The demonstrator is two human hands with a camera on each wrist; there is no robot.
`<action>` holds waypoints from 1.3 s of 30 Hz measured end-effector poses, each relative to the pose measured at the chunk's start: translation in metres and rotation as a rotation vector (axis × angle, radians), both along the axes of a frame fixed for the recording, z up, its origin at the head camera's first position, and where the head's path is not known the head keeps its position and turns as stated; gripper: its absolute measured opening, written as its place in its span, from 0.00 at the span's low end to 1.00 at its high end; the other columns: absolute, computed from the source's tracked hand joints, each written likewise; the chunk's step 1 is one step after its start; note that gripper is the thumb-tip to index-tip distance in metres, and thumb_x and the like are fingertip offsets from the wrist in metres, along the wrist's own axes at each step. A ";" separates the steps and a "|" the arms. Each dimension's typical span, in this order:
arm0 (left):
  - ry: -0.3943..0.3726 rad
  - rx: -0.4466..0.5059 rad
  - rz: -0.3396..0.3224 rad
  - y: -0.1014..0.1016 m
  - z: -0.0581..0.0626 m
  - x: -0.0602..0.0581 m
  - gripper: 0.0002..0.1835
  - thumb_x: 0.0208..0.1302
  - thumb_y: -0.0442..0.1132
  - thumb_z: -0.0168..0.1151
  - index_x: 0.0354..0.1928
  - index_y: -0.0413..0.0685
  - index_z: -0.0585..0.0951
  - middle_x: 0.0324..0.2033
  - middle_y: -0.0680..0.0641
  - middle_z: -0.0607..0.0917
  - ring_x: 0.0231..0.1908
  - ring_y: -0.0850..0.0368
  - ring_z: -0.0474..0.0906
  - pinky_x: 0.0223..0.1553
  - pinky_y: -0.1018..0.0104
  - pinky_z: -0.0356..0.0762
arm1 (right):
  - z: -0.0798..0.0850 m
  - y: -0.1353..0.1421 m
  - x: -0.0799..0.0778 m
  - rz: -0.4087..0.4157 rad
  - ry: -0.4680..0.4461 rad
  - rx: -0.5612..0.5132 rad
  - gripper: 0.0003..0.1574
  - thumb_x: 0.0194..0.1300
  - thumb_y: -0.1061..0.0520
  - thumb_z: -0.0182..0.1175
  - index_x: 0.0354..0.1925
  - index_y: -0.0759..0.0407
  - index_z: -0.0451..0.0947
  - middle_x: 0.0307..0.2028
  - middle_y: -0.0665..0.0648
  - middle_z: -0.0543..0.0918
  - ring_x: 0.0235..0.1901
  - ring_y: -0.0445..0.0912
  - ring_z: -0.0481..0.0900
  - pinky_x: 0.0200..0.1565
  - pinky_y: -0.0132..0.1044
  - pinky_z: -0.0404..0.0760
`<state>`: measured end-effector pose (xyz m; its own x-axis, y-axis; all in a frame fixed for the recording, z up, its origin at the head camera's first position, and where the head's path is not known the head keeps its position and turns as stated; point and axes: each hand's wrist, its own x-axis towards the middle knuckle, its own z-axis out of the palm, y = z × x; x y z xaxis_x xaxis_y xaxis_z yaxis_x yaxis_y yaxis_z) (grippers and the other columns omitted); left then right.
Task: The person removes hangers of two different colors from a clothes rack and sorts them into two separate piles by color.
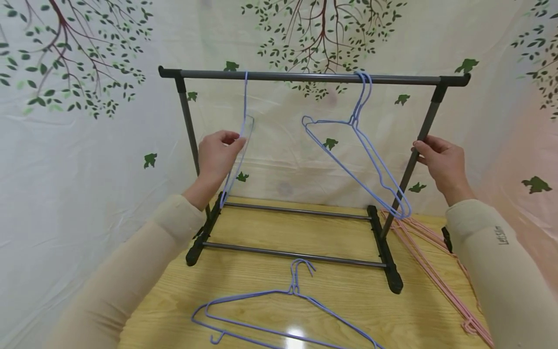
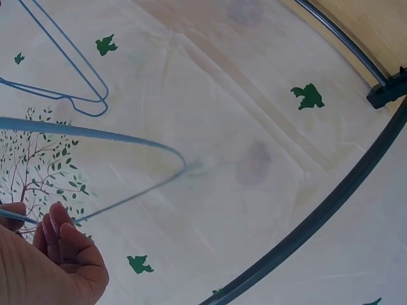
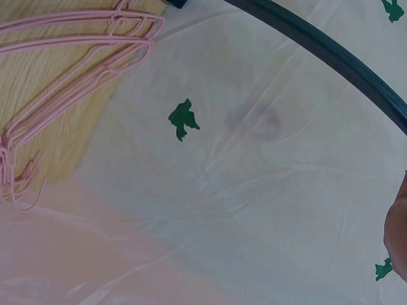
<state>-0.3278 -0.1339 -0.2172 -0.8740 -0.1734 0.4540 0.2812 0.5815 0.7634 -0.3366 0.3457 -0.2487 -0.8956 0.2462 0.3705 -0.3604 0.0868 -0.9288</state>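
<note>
My left hand (image 1: 220, 155) pinches the side of a blue wire hanger (image 1: 245, 102), whose hook is over the rail (image 1: 279, 76) of a dark garment rack, toward its left end. This hanger (image 2: 127, 135) turns nearly edge-on in the head view; its looped end shows in the left wrist view. On the other side, my right hand (image 1: 444, 165) grips the rack's right post (image 1: 418, 144) with thumb and fingers. Only a sliver of that hand (image 3: 395, 235) shows in the right wrist view. Two more blue hangers (image 1: 352, 122) hang together right of the rail's middle.
Blue hangers (image 1: 294, 292) lie overlapped on the wooden table (image 1: 161, 310) before the rack. Several pink hangers (image 1: 429, 271) lie bundled to the right, partly behind my right sleeve (image 1: 488, 242). Behind the rack hangs a pale sheet (image 1: 279, 165) printed with branches and leaves.
</note>
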 end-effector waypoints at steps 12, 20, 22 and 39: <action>-0.055 -0.065 -0.004 -0.013 0.005 0.002 0.16 0.68 0.46 0.64 0.47 0.42 0.87 0.42 0.43 0.87 0.42 0.50 0.82 0.44 0.55 0.76 | -0.001 0.001 0.001 0.007 0.010 -0.018 0.09 0.64 0.57 0.67 0.44 0.51 0.85 0.37 0.47 0.86 0.38 0.36 0.84 0.38 0.23 0.81; -0.028 -0.117 0.054 -0.022 0.002 -0.002 0.17 0.71 0.47 0.61 0.49 0.41 0.86 0.42 0.42 0.87 0.40 0.48 0.82 0.42 0.54 0.75 | -0.001 0.001 -0.001 -0.004 0.003 -0.011 0.12 0.65 0.57 0.67 0.48 0.54 0.84 0.37 0.46 0.86 0.38 0.36 0.84 0.38 0.23 0.81; -0.016 -0.111 0.068 -0.024 0.001 -0.005 0.16 0.71 0.46 0.61 0.49 0.42 0.86 0.42 0.42 0.87 0.39 0.48 0.82 0.41 0.54 0.75 | -0.001 0.001 -0.001 -0.006 0.003 -0.007 0.13 0.65 0.57 0.67 0.48 0.54 0.83 0.37 0.46 0.86 0.38 0.36 0.84 0.38 0.23 0.81; 0.052 0.001 0.059 -0.028 -0.003 -0.013 0.14 0.69 0.45 0.61 0.46 0.42 0.87 0.38 0.43 0.87 0.36 0.52 0.80 0.38 0.62 0.74 | -0.001 -0.002 0.000 -0.006 0.018 -0.013 0.11 0.64 0.57 0.67 0.46 0.53 0.85 0.36 0.45 0.86 0.38 0.36 0.85 0.38 0.23 0.81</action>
<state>-0.3406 -0.1624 -0.2201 -0.8376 -0.2246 0.4980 0.2852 0.5978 0.7492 -0.3366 0.3438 -0.2502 -0.8871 0.2566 0.3838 -0.3770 0.0771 -0.9230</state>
